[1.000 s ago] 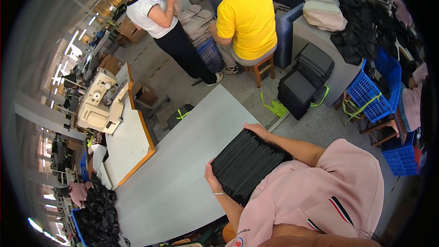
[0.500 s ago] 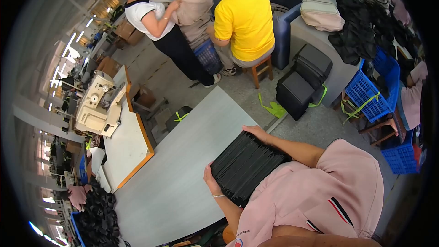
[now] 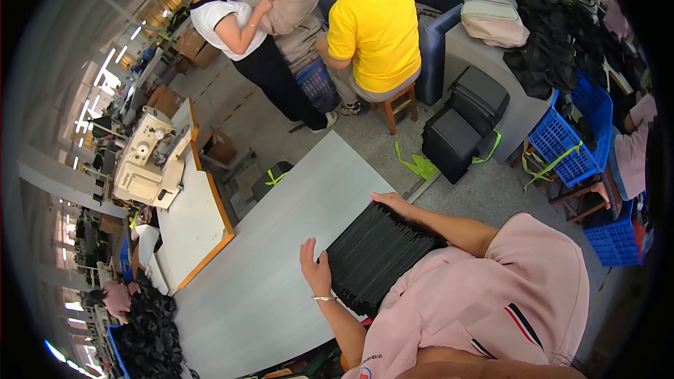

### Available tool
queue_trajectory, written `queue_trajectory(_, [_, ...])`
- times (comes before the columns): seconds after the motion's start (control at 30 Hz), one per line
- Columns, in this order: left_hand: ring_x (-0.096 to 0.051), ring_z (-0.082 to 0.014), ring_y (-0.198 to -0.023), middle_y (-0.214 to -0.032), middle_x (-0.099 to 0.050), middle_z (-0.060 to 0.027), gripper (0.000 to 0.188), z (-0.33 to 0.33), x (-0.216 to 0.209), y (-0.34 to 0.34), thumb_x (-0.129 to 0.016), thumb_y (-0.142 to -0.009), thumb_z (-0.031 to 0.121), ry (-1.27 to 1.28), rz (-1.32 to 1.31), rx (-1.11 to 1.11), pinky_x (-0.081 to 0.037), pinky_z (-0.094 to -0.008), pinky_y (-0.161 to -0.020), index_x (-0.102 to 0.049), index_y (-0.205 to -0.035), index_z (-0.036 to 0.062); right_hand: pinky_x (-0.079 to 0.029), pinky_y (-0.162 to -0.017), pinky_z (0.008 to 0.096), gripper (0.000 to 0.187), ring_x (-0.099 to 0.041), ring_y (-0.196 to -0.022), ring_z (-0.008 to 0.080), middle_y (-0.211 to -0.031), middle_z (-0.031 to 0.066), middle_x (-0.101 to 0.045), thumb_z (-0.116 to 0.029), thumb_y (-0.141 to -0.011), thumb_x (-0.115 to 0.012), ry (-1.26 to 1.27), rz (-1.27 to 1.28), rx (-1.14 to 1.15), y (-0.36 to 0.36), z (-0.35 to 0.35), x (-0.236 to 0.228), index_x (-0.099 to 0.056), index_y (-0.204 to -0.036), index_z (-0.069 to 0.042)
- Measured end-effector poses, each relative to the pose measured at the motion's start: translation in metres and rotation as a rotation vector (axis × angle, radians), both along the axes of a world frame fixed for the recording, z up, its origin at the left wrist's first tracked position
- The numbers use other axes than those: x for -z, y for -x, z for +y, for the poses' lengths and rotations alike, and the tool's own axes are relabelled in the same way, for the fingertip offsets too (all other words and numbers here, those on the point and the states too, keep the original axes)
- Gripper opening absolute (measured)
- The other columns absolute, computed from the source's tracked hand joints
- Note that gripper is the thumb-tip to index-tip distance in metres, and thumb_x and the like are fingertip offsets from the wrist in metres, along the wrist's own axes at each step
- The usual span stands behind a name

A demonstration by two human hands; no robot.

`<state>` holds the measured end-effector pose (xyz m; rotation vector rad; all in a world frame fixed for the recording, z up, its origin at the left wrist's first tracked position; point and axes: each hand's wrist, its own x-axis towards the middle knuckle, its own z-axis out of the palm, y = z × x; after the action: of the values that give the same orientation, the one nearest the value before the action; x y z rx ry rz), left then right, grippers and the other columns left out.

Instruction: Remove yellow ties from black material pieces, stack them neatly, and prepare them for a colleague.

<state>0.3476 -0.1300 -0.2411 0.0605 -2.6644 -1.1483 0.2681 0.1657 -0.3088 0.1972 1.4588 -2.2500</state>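
A thick stack of thin black pieces (image 3: 382,256) lies on the grey table (image 3: 253,288) against the front of my pink shirt, its many edges facing up. I cannot tell the material of the pieces. My left hand (image 3: 316,270) is open beside the stack's left end, fingers raised and stretched out, thumb close to the black edges. At the far right corner my right hand (image 3: 393,204) curls round the end of the stack and holds it, with part of its fingers hidden.
A sewing machine (image 3: 147,158) stands on an orange-edged table at left. Black cloth (image 3: 149,330) is heaped at lower left. Beyond the table are two people, one on a wooden stool (image 3: 394,109). Black bundles (image 3: 460,133) lie on the floor, near blue crates (image 3: 569,133) at right.
My left hand has let go of the stack's left end and moved up and left, its fingers now stretched out. My right hand stays at its corner.
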Motion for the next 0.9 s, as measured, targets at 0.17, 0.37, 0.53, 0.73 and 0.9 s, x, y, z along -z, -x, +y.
queue_trajectory(0.17, [-0.044,-0.0376,-0.142,-0.143,-0.058,-0.0162,0.045,0.047,-0.003,0.020,-0.070,-0.096,0.029,0.034,-0.002,0.201,-0.031,-0.0510,-0.118,-0.061,-0.135,0.0088,-0.050,-0.073,0.0282,0.049,-0.062,-0.079,0.0108,-0.087,0.0027,-0.068,-0.052,-0.100,-0.061,0.014,0.011,-0.024,0.000,-0.001,-0.006,-0.073,-0.092,-0.005])
queue_trajectory(0.37, [-0.055,-0.0274,-0.130,-0.133,-0.064,-0.0079,0.042,0.094,-0.002,0.009,-0.056,-0.102,0.041,0.416,-0.060,0.116,-0.028,-0.0617,-0.112,-0.061,-0.133,0.0122,-0.052,-0.072,0.0278,0.050,-0.064,-0.078,0.0114,-0.088,0.0036,-0.069,-0.051,-0.100,-0.061,0.009,0.019,-0.032,0.001,0.001,-0.004,-0.073,-0.094,-0.003])
queue_trajectory(0.53, [-0.058,-0.0250,-0.124,-0.128,-0.066,-0.0065,0.044,0.092,-0.001,0.010,-0.057,-0.102,0.043,0.413,-0.034,0.132,-0.030,-0.0604,-0.111,-0.061,-0.132,0.0125,-0.053,-0.073,0.0281,0.050,-0.064,-0.078,0.0118,-0.089,0.0045,-0.070,-0.051,-0.100,-0.061,0.051,0.005,-0.037,0.001,0.001,-0.001,-0.073,-0.096,-0.003])
queue_trajectory(0.73, [-0.058,-0.0251,-0.123,-0.126,-0.067,-0.0069,0.045,0.093,-0.004,0.009,-0.059,-0.101,0.044,0.403,-0.038,0.127,-0.030,-0.0592,-0.111,-0.062,-0.132,0.0123,-0.053,-0.073,0.0287,0.050,-0.065,-0.079,0.0127,-0.091,0.0054,-0.071,-0.051,-0.100,-0.061,0.046,0.001,-0.037,0.001,0.002,-0.003,-0.073,-0.096,-0.003])
queue_trajectory(0.9, [-0.059,-0.0251,-0.122,-0.125,-0.068,-0.0079,0.046,0.092,-0.001,0.009,-0.059,-0.100,0.045,0.413,-0.019,0.126,-0.031,-0.0585,-0.111,-0.062,-0.132,0.0116,-0.053,-0.073,0.0289,0.050,-0.065,-0.079,0.0130,-0.090,0.0056,-0.071,-0.051,-0.100,-0.061,0.051,0.013,-0.047,0.002,0.001,-0.001,-0.073,-0.096,-0.002])
